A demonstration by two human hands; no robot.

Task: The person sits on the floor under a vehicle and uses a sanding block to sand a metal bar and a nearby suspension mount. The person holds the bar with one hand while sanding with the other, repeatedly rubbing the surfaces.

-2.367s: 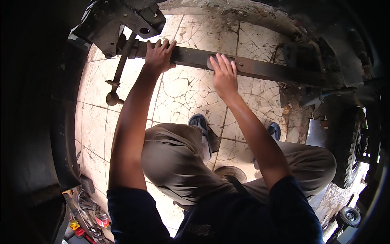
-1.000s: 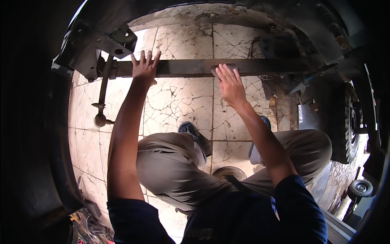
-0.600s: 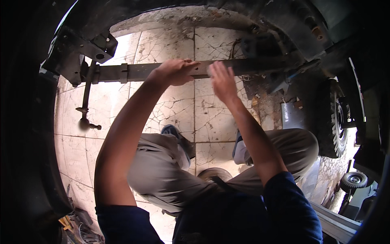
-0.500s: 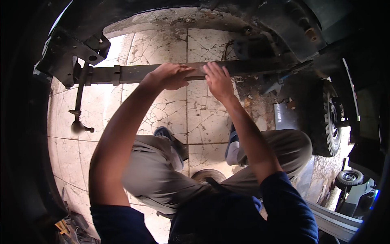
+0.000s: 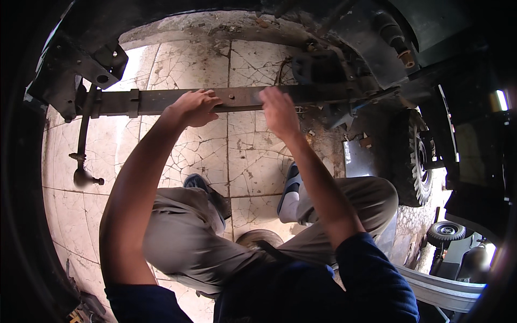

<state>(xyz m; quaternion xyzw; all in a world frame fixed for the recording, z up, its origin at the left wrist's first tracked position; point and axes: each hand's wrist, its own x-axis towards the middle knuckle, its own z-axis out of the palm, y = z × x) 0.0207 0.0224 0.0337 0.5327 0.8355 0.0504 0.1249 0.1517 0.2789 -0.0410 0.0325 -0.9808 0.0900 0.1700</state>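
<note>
**Both hands on the leaf spring under the vehicle**

Under the dark vehicle body, the person crouches on the cracked tile floor (image 5: 247, 156) with both arms raised to the leaf spring (image 5: 161, 101), a long flat rusty bar running from nine o'clock to about two o'clock across the upper view. The left hand (image 5: 193, 106) is curled around the bar near its middle, fingers over the top edge. The right hand (image 5: 279, 110) lies against the bar just to the right, at twelve o'clock; its back faces the camera, so whether it grips or only presses I cannot tell.

As a judgement: the spring's left end sits at the bracket (image 5: 81, 70) at ten o'clock and its right end disappears into the grimy axle area (image 5: 328, 70) at one o'clock, so it looks hung in place, with fixing or freeing not visibly finished. A rod with a ball end (image 5: 82, 161) hangs loose at nine o'clock.

No packages, labels or signs are visible. A knobby tyre (image 5: 412, 156) stands at three o'clock, a small wheel (image 5: 446, 232) at four o'clock.
</note>
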